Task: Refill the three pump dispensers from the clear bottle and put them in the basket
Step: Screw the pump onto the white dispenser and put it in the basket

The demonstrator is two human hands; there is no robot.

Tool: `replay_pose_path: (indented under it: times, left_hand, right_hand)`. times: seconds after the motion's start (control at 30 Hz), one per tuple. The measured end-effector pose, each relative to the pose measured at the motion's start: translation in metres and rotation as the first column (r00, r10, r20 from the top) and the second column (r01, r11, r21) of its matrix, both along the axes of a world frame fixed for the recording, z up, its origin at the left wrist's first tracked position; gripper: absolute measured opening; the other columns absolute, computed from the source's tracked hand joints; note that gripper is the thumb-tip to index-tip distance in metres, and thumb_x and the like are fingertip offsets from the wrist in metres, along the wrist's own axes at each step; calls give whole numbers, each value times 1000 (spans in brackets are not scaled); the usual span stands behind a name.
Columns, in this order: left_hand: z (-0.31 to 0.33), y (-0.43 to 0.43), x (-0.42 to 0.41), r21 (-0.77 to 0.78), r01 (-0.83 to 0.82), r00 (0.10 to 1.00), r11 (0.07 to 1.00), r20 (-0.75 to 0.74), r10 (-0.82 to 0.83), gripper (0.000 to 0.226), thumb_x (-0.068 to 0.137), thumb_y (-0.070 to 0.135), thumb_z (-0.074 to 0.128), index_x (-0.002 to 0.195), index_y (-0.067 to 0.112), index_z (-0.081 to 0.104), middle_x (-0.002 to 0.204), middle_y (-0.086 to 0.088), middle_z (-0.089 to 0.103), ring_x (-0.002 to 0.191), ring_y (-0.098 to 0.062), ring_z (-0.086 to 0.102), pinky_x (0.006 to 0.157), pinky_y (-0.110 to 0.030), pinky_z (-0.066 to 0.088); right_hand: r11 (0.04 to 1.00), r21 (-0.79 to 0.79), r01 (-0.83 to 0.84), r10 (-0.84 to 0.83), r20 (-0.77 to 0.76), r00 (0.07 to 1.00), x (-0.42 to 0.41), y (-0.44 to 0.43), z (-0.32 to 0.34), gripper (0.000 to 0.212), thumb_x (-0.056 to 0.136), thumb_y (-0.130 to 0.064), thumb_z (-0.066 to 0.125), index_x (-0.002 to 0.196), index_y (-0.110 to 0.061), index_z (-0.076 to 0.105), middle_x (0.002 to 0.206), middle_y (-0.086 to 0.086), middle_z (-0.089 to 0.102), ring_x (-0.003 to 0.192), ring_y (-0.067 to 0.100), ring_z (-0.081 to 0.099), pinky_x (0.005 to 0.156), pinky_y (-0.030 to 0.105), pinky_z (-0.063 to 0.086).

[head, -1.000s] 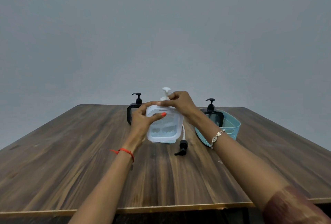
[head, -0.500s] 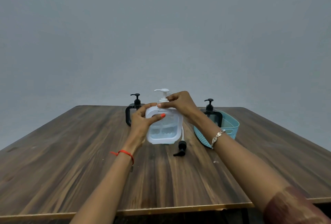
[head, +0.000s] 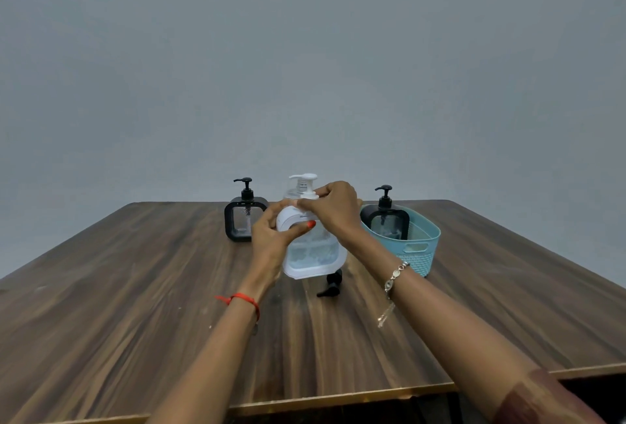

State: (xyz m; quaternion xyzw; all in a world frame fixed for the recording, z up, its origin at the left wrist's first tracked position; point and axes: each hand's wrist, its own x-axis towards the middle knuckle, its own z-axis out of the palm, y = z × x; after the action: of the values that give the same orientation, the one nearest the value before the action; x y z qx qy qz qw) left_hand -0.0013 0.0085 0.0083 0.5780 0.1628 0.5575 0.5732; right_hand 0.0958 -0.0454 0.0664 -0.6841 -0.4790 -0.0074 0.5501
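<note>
The dark wood-grain table (head: 135,305) carries everything, and the pale blue woven plastic basket (head: 420,247) on its far right serves as landmark. One black-framed clear pump dispenser (head: 389,223) already stands upright inside the basket, so that one looks finished. A second black-framed pump dispenser (head: 242,218) stands well left of the basket, pump head on; whether it has been refilled I cannot tell.

Between that one and the basket, the white-framed clear dispenser (head: 313,251) is held tilted toward the camera, showing liquid inside. The left hand (head: 274,240) wraps its left side, thumb pressed across the front. The right hand (head: 335,207) pinches at its neck, seemingly turning a white cap or pump collar. Behind the hands rises a white pump top (head: 303,181); it may belong to the clear bottle, whose body is mostly hidden.

A loose black pump head (head: 332,286) lies on the table just left of the basket, below the held dispenser.

By my judgement roughly a third is done: closing this dispenser, basketing it, and handling the left one remain.
</note>
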Motion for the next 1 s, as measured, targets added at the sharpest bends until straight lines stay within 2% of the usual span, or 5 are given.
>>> replay_pose_path:
  times: [0.17,0.3,0.4,0.8,1.0]
  left_hand:
    - [4,-4,15,12,3,998,1000,-61,-2,37,63,9,83,94,21,67,99,-10,71,89,-26,68,77,-39,57]
    - [11,-9,34,-1,63,997,998,-51,-63,35,64,7,82,94,21,68,95,-3,72,86,-21,68,71,-31,57]
    - [17,-14,56,2,105,994,994,-22,-105,34,66,8,80,96,18,68,96,-4,71,85,-20,68,68,-28,58]
    - [48,-13,161,282,213,946,936,-300,-125,27,85,28,64,105,23,47,97,11,53,85,2,55,60,-5,44]
    - [46,9,195,403,165,884,900,-464,46,37,84,33,67,107,5,60,106,-14,62,103,-31,56,88,-48,48]
  right_hand:
    - [973,-28,-228,222,-144,964,35,-22,3,28,70,-31,80,89,-12,71,88,0,70,81,14,66,69,24,50]
    - [953,-41,-299,278,-260,925,79,-49,0,37,77,-20,73,113,-13,66,113,5,67,100,13,63,91,28,49]
    - [933,-82,-351,302,-351,886,109,-69,-2,43,81,-18,70,123,-15,60,121,6,64,104,15,63,88,33,53]
    - [963,-31,-266,243,-318,917,203,-88,27,43,83,-2,64,125,-7,55,118,17,60,104,24,60,82,34,54]
    - [962,-98,-254,216,-295,931,239,-70,14,43,86,-2,61,128,-3,50,121,19,59,104,24,60,77,26,55]
